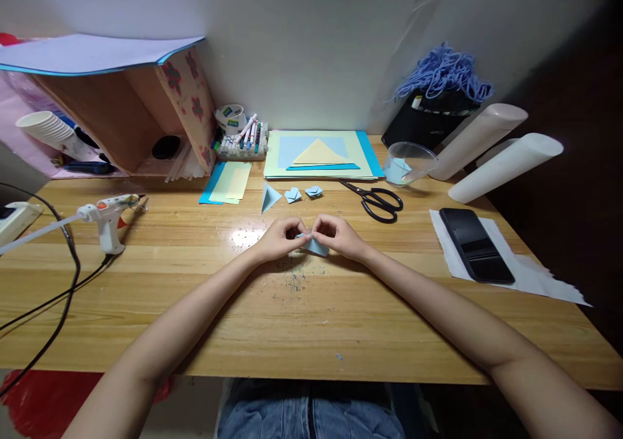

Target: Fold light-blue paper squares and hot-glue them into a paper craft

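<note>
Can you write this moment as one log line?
left hand: pinching folded light-blue paper | right hand: pinching same paper | beyond hands: paper triangle, two paper hearts, black-handled scissors

Paper (317, 248) between fingers (323, 220), glue gun (109, 224) left on the table (272, 325), phone (476, 244) right, scissors (368, 194) behind

There are two small light-blue folded-paper hearts (293, 196), one light-blue folded-paper triangle (271, 198) and one partly covered light-blue paper piece (317, 248). One pair of black-handled metal scissors (368, 203), one black rectangular smartphone (477, 246), one white plastic glue gun (109, 224) and one clear round plastic tub (422, 161) show. White-barrelled markers (248, 131) crowd too closely to count.
</note>
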The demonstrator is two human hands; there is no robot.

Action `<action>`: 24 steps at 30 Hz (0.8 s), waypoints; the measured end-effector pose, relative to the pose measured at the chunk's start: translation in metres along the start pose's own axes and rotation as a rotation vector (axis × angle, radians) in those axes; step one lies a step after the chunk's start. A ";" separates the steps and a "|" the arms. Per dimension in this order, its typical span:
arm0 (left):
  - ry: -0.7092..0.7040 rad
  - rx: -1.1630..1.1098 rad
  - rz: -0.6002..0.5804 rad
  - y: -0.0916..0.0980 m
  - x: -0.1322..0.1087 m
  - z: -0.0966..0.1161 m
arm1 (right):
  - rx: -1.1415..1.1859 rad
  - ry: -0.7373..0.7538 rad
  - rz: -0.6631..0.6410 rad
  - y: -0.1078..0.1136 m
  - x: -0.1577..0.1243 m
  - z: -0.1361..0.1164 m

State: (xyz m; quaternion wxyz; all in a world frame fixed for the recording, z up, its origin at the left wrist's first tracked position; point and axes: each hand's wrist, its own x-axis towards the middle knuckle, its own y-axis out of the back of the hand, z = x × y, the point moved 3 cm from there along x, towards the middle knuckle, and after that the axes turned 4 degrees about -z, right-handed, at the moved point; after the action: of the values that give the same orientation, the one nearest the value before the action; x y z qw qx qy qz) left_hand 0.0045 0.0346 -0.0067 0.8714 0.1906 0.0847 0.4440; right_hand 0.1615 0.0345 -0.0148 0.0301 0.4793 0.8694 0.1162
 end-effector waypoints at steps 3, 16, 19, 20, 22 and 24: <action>0.016 -0.016 0.005 0.000 0.000 -0.001 | -0.003 0.000 -0.004 0.000 0.000 0.000; 0.019 -0.020 -0.009 -0.001 0.000 0.001 | -0.028 -0.001 0.001 0.000 0.001 0.003; 0.028 -0.040 -0.007 0.000 0.000 0.001 | -0.021 -0.005 0.002 0.001 0.001 0.004; 0.031 -0.045 -0.002 0.000 -0.001 0.001 | -0.015 -0.008 0.005 0.002 0.001 0.004; 0.038 -0.059 0.014 0.001 -0.001 0.001 | 0.003 -0.005 0.016 0.003 0.001 0.003; 0.044 -0.107 0.043 0.002 -0.001 0.001 | 0.032 0.003 0.043 0.004 0.001 0.001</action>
State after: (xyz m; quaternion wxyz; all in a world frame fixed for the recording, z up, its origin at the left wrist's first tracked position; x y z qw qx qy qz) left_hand 0.0031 0.0346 -0.0054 0.8686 0.1358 0.0757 0.4705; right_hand 0.1642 0.0375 -0.0144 0.0186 0.4981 0.8607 0.1034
